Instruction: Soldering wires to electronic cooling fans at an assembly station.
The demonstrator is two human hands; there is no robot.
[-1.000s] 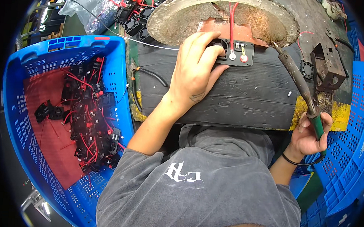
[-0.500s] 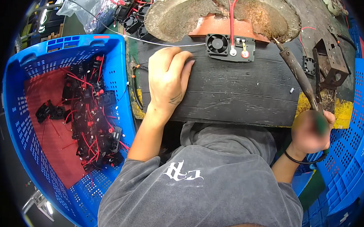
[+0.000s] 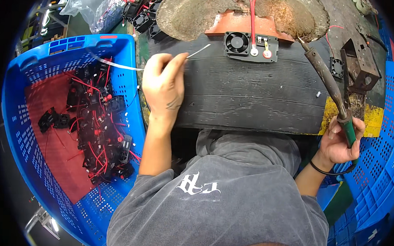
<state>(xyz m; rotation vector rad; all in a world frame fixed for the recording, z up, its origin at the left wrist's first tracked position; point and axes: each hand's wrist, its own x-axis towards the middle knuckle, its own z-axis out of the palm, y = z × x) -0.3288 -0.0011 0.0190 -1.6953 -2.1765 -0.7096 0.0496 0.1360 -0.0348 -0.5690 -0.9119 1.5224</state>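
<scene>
My left hand (image 3: 162,84) pinches a thin silvery wire, apparently solder wire (image 3: 199,51), between thumb and forefinger. Its free end points up and right, apart from the fan, and the rest trails left over the crate. In my right hand (image 3: 332,151) is a soldering iron (image 3: 325,78), held by its green handle, with its tip near the rim of a worn round dish (image 3: 183,23). A black plate (image 3: 258,59) with a small fan (image 3: 236,43) and two round terminals lies on a black board (image 3: 251,99). Red wires (image 3: 252,20) run from the plate.
At left, a blue crate (image 3: 131,71) holds many black fan parts (image 3: 96,118) with red wires. More fans (image 3: 142,21) and a plastic bag (image 3: 90,8) sit at the back left. A rusty metal bracket (image 3: 360,68) and another blue crate (image 3: 383,131) are on the right.
My left hand has drawn back to the left, taking the wire's end away from the fan. My right hand and the soldering iron are nearly where they were.
</scene>
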